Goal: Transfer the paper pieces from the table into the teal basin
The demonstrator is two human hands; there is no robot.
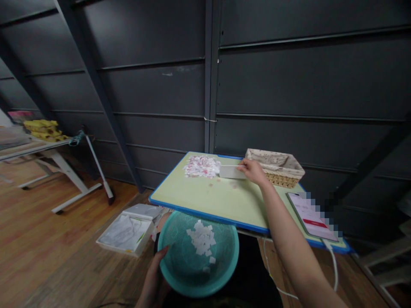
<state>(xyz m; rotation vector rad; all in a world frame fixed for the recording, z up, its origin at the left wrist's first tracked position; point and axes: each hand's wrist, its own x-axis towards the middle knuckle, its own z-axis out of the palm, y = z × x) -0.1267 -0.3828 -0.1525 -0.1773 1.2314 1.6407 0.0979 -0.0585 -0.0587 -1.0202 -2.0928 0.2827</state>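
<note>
A teal mesh basket (175,273) rests over my lap, tilted slightly, with small white paper squares (201,238) in its middle. My left hand (156,267) grips its left rim, thumb over the edge and the other fingers hidden underneath. On the yellow-green table, my right hand (252,170) pinches the right end of a thin white flat board (231,172). The board's left end touches a heap of white and pink paper pieces (201,167) near the table's far left corner.
A cloth-lined wicker basket (282,177) stands behind my right hand. A tablet (310,216) with a white cable lies at the table's right end. An open white box (125,233) sits on the floor at left, and a wheeled table (48,147) stands beyond. A dark panelled wall rises behind.
</note>
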